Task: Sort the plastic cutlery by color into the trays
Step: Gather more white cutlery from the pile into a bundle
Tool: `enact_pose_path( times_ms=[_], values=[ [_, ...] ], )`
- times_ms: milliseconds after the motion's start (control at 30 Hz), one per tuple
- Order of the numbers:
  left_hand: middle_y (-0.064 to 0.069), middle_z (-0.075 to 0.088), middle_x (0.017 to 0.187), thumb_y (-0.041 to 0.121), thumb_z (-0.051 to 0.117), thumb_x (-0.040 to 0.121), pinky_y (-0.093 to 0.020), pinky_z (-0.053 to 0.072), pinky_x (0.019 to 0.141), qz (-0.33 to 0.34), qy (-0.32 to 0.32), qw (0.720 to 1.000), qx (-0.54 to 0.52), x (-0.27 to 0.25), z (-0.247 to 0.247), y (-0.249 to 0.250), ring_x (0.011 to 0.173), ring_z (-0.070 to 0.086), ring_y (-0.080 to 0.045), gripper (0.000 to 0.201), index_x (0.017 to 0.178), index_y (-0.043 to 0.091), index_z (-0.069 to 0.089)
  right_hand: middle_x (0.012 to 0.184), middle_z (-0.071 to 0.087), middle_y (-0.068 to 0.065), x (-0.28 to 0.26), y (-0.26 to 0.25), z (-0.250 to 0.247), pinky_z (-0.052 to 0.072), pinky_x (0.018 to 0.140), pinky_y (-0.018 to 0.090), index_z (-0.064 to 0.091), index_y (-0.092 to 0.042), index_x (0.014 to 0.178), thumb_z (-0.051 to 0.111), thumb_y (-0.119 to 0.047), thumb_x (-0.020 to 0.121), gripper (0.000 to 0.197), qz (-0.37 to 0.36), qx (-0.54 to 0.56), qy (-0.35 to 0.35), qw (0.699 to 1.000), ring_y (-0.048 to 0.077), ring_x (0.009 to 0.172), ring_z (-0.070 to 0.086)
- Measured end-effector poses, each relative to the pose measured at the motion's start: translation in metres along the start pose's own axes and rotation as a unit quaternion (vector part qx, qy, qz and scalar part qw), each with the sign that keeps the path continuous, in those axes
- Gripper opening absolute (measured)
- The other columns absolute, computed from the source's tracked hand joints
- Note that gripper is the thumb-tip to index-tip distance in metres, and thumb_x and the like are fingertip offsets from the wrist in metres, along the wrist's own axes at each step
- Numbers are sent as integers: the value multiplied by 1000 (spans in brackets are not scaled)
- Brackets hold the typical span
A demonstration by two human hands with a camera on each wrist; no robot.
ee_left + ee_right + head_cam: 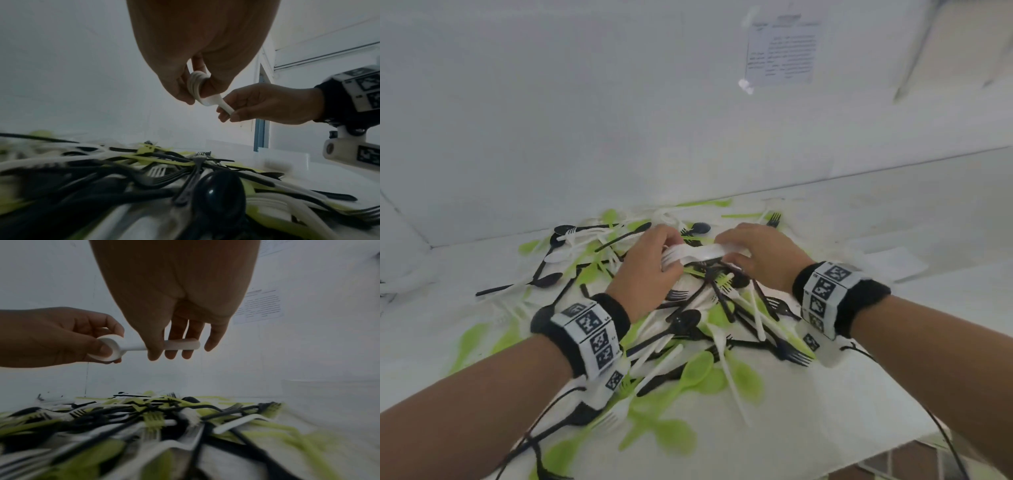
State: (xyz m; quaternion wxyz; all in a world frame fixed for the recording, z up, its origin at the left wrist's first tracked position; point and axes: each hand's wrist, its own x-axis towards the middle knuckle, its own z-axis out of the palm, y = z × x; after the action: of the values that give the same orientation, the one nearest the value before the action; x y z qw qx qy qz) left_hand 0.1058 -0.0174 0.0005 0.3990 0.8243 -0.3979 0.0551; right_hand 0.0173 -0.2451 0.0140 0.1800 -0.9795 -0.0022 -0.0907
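Blurred, glossy pile of black, white and lime plastic cutlery (144, 426) sprawls over the white table (859, 394). Above it, left hand (650, 270) pinches the stacked white spoons (123, 346) by their bowls; right hand (760, 255) pinches the handles. Spoon count unclear.

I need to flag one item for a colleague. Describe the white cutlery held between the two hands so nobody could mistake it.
Start at the heap of black, green and white cutlery on the white table. Above its far half, the left hand and right hand meet. Between them is a small stack of white spoons, the only cutlery lifted off the heap, bowls in the left hand's grip, handles in the right's.
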Motion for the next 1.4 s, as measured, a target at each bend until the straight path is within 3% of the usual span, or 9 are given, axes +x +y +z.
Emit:
enact_pose_path(
  times_ms=[200,433,600,800,900,967,1067,1200,1400],
  values=[
    [3,57,102,7,65,86,-28,44,73,2,-6,1000,6,46,83,53,88,57,-17,28,108,21,55,122,63,-4,-18,104,-36,45,100,40,62,-32,133,60,-31,100,32,-20,7,-7,1000,21,114,57],
    [2,58,100,11,66,88,-28,45,72,-27,-13,1000,5,81,179,128,87,56,-17,26,107,22,53,99,59,-9,-60,210,-80,48,87,41,64,-29,121,64,-29,94,27,-32,5,10,999,13,84,50],
    [4,61,98,13,67,88,-29,49,74,-59,-23,997,-38,90,231,165,87,60,-17,25,104,26,54,100,60,-11,-84,259,-89,41,98,41,60,-36,125,60,-51,94,35,-75,-12,-17,997,16,93,57],
    [0,54,109,21,69,84,-27,45,85,-58,-74,995,-27,111,273,190,100,53,-17,34,112,21,51,103,65,-10,-96,296,-99,40,98,37,61,-39,133,53,-59,98,41,-60,-1,-42,997,13,97,62],
    [-3,36,131,52,77,68,-41,37,105,-94,-181,975,88,122,284,189,124,36,-25,89,140,27,30,115,64,-10,-106,319,-100,40,104,34,59,-39,136,51,-61,98,45,9,30,-68,997,10,102,59],
    [-7,25,142,52,84,66,-45,33,111,-118,-249,945,174,127,290,192,132,28,-30,111,149,30,14,124,63,-11,-109,331,-100,36,110,37,58,-40,135,49,-62,97,44,44,27,-76,996,11,112,55],
    [-11,25,141,45,85,71,-48,41,108,-146,-305,918,209,133,302,193,127,40,-36,106,148,29,13,124,59,-10,-108,333,-99,27,111,46,58,-41,128,50,-59,97,37,61,1,-85,995,18,122,47],
    [-11,30,129,27,79,77,-47,54,91,-168,-296,922,187,134,310,192,104,55,-34,89,139,32,15,105,54,-15,-107,329,-94,21,106,41,62,-41,116,55,-50,93,27,33,-15,-117,992,15,114,46],
    [-11,29,130,41,81,78,-48,50,98,-172,-285,923,195,132,313,193,112,53,-35,92,142,27,17,110,48,-14,-110,331,-97,32,106,36,69,-37,110,64,-43,90,21,1,38,-137,990,9,103,49]
  ],
)
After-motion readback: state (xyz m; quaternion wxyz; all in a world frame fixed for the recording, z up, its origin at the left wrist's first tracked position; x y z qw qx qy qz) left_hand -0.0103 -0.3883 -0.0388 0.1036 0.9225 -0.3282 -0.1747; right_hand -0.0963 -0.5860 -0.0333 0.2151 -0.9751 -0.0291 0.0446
